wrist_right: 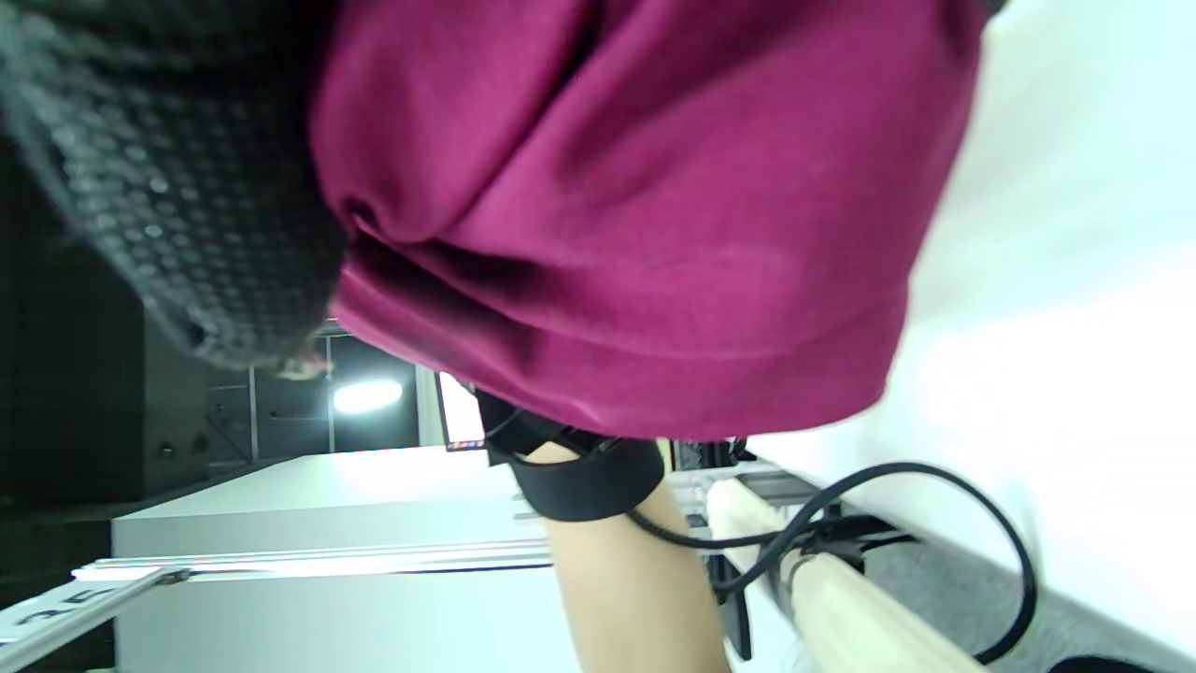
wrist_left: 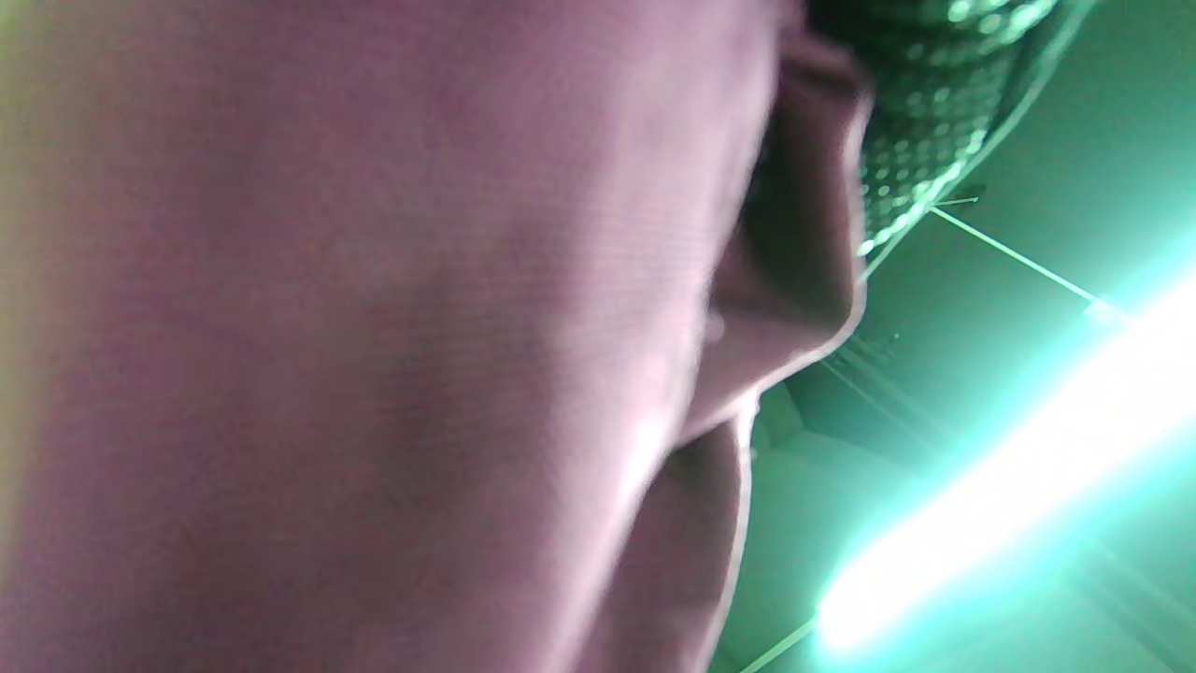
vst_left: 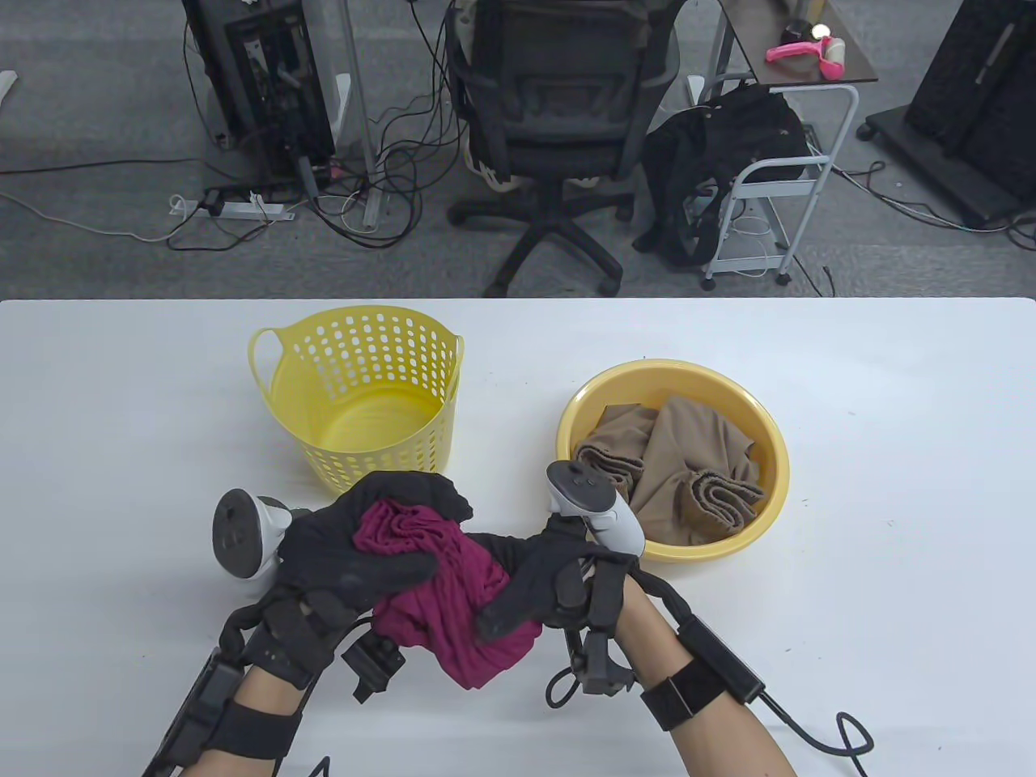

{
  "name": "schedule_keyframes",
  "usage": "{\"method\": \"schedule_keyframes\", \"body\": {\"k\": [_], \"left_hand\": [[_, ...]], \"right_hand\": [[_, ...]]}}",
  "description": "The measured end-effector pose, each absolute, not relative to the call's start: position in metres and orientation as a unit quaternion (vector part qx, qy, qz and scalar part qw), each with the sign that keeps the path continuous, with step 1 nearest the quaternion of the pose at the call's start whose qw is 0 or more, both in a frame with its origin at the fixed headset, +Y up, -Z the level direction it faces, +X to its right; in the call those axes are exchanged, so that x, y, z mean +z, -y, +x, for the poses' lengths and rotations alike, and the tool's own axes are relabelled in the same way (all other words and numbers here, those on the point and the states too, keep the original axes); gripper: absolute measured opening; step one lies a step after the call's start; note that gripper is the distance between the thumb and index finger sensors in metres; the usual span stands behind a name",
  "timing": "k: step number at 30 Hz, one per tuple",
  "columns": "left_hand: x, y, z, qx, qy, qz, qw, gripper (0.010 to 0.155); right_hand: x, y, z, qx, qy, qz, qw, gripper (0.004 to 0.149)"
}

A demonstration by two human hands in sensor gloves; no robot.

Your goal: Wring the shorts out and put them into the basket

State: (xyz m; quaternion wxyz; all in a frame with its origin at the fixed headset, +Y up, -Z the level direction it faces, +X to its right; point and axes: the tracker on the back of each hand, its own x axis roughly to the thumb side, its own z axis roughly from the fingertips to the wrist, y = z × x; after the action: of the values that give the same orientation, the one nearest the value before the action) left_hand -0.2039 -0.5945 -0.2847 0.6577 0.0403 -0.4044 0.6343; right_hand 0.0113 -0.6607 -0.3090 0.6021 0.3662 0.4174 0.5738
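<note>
Shorts (vst_left: 457,599) bunched, clutched in both grips

Basket (vst_left: 360,396) left of basin (vst_left: 672,461); shorts (vst_left: 453,599) before both.

Office or lab recording space. Grey carpet floor. Black office chair (vst_left: 558,121) top centre. Computer tower (vst_left: 267,81) upper left, cable tangle and power strip (vst_left: 235,208) beneath. White rolling cart (vst_left: 777,170) upper right. White bench (vst_left: 890,486) in foreground.

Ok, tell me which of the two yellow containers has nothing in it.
The yellow basket with holes and loop handles, on the left, has nothing in it. The round yellow basin to its right holds brown cloth.
</note>
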Motion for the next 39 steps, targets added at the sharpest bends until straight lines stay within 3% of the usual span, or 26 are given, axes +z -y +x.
{"method": "schedule_keyframes", "body": {"k": [12,26,39], "left_hand": [[-0.287,0.605,-0.209,0.620,0.351,0.058,0.699,0.063],[-0.284,0.611,-0.209,0.578,0.288,0.091,0.758,0.063],[-0.281,0.618,-0.205,0.510,0.228,0.094,0.824,0.067]], "right_hand": [[-0.306,0.645,0.017,0.698,-0.318,0.354,0.536,0.098],[-0.296,0.621,0.023,0.830,-0.120,0.324,0.437,0.087],[-0.279,0.607,0.016,0.904,0.038,0.322,0.277,0.080]]}}
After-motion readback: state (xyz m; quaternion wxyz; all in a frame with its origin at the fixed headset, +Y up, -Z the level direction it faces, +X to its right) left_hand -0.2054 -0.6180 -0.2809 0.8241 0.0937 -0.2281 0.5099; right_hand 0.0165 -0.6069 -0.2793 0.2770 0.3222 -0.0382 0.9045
